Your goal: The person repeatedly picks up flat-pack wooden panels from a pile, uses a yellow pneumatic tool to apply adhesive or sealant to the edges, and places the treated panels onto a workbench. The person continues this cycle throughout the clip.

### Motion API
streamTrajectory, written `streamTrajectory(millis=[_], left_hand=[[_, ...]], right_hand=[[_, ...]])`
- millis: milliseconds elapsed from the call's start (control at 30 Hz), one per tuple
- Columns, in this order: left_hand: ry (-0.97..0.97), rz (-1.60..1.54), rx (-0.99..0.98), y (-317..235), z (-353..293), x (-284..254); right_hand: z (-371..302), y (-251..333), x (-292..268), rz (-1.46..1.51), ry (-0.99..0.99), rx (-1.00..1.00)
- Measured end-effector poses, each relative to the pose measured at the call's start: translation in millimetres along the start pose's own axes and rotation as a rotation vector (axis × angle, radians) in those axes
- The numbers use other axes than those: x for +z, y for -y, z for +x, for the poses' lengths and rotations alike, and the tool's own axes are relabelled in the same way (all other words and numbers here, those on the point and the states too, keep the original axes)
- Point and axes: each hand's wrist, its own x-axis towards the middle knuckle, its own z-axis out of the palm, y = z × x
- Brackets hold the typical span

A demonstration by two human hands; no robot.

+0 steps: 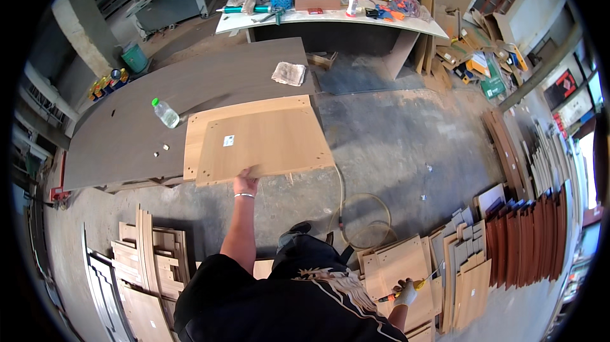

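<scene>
Your left grip point(245, 183) pinched the light wood panel point(257, 140) by its near edge; plastic bottle point(166, 113) lay beyond-left on the counter point(121, 132). Right grip point(404, 292), gloved, clenched a screwdriver point(406, 288).

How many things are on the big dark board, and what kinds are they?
Light wooden panels, held at the near edge by the left hand: 1
Clear plastic bottles: 1
Crumpled rags: 1
Small pale fittings: 1, perhaps more, too small to tell
Total: 4

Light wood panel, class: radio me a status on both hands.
Left hand grips light wood panel edge on dark tabletop. Right hand holds screwdriver. Plastic bottle beside panel.
</scene>
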Motion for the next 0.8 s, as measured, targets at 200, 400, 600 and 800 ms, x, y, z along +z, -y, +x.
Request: streamTrajectory(millis=[200, 400, 600, 800], left_hand=[[-0.118, 0.054, -0.011, -46, 78, -50], [-0.248, 0.507, -0.449, -20, 85, -54], [-0.286, 0.348, -0.338, 4, 131, -61], [-0.344, 0.401, -0.273, 10, 131, -49]], right_hand=[[-28, 7, 53, 0.032, -0.099, -0.03], [-55, -18, 40, 0.048, -0.268, -0.051], [-100, -37, 37, 0.067, -0.369, -0.071], [-152, -81, -9, 0.258, -0.56, -0.058]])
